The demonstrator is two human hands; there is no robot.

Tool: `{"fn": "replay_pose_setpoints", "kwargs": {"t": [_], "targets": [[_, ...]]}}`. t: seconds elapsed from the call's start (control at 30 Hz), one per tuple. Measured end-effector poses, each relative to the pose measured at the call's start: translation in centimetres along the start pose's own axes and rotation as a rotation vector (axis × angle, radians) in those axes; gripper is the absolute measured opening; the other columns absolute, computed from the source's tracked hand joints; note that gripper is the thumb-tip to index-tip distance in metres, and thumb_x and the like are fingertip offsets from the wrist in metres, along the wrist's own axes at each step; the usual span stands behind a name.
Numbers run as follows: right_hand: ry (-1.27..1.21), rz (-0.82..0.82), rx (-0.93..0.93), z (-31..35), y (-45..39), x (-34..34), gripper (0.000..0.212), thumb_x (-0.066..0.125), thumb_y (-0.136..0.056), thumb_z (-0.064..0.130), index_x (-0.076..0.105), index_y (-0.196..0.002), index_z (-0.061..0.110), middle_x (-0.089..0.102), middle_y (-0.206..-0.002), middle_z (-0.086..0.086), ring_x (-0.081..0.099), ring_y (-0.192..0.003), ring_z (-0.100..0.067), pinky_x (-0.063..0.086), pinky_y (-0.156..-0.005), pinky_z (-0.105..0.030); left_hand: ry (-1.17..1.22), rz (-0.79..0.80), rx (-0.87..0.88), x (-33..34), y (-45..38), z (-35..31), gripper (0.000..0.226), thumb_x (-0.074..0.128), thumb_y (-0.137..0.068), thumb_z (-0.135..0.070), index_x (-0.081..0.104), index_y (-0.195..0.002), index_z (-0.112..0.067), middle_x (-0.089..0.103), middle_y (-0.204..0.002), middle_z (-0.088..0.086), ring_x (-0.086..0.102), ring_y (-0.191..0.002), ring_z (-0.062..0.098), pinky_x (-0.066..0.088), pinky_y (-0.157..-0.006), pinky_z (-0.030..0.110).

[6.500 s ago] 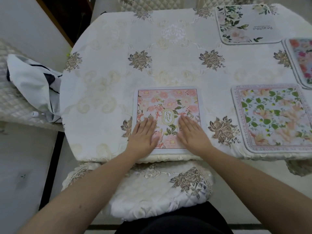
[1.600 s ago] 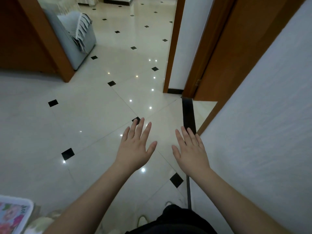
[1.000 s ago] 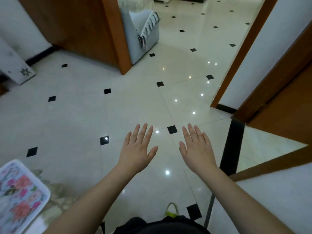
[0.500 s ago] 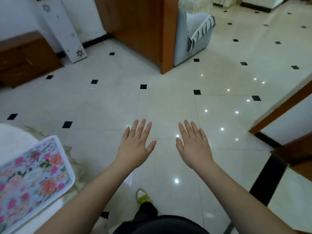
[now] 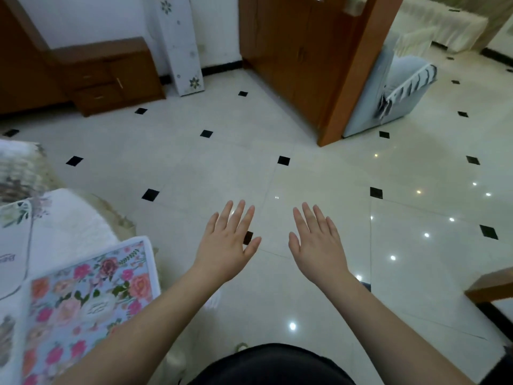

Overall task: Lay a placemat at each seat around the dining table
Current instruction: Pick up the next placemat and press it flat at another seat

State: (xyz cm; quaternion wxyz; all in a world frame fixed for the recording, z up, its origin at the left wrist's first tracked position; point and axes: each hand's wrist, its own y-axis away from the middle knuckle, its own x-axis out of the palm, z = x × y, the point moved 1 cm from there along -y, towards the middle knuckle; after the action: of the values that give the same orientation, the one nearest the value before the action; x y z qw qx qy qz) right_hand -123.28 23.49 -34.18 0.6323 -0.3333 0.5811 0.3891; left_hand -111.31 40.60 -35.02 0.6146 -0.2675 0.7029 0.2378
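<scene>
My left hand [image 5: 226,245] and my right hand [image 5: 319,245] hover side by side over the tiled floor, palms down, fingers spread, holding nothing. At the lower left lies a pale blue placemat [image 5: 83,307] with pink and orange flowers, flat on the dining table [image 5: 66,220] under its white embroidered cloth. My left forearm crosses that mat's near right corner. A second, whiter placemat [image 5: 12,251] shows at the left edge, cut off by the frame.
Glossy cream floor tiles [image 5: 305,176] with small black diamonds fill the middle. A wooden cabinet [image 5: 294,59] stands ahead, a low wooden drawer unit [image 5: 111,79] at back left, a white floral panel [image 5: 180,45] beside it, and a grey sofa [image 5: 394,87] at back right.
The view has swung left from wall and doorway back towards the table. The flowered placemat and more of the table have come into view. Both hands stay empty and spread.
</scene>
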Motion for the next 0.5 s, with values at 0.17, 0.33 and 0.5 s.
{"fn": "replay_pose_setpoints", "kwargs": {"t": [0.17, 0.33, 0.5], "targets": [[0.040, -0.007, -0.115, 4.1, -5.4, 0.1, 0.071, 0.008, -0.093, 0.044, 0.028, -0.154, 0.016, 0.025, -0.161, -0.005, 0.019, -0.150, -0.025, 0.010, -0.120, -0.040, -0.008, -0.047, -0.119, 0.2, -1.0, 5.2, 0.070, 0.021, -0.098, -0.059, 0.030, -0.155, -0.020, 0.031, -0.161, 0.005, 0.028, -0.148, 0.028, 0.023, -0.118, 0.045], [0.047, 0.012, -0.262, 8.0, -10.2, 0.9, 0.074, 0.000, -0.090, 0.047, 0.018, -0.157, 0.019, 0.014, -0.164, -0.002, 0.008, -0.152, -0.022, 0.002, -0.120, -0.038, 0.038, -0.016, -0.269, 0.3, -1.1, 9.3, 0.075, 0.006, -0.094, -0.063, 0.011, -0.158, -0.025, 0.011, -0.166, 0.001, 0.007, -0.153, 0.024, 0.005, -0.120, 0.042], [0.035, 0.050, -0.388, 11.3, -15.1, 2.3, 0.073, 0.001, -0.091, 0.047, 0.018, -0.156, 0.018, 0.013, -0.164, -0.003, 0.006, -0.152, -0.022, 0.004, -0.121, -0.040, 0.047, 0.000, -0.417, 0.4, -1.9, 12.8, 0.078, -0.007, -0.087, -0.065, -0.008, -0.157, -0.028, -0.009, -0.166, -0.003, -0.011, -0.153, 0.020, -0.005, -0.121, 0.040]]}}
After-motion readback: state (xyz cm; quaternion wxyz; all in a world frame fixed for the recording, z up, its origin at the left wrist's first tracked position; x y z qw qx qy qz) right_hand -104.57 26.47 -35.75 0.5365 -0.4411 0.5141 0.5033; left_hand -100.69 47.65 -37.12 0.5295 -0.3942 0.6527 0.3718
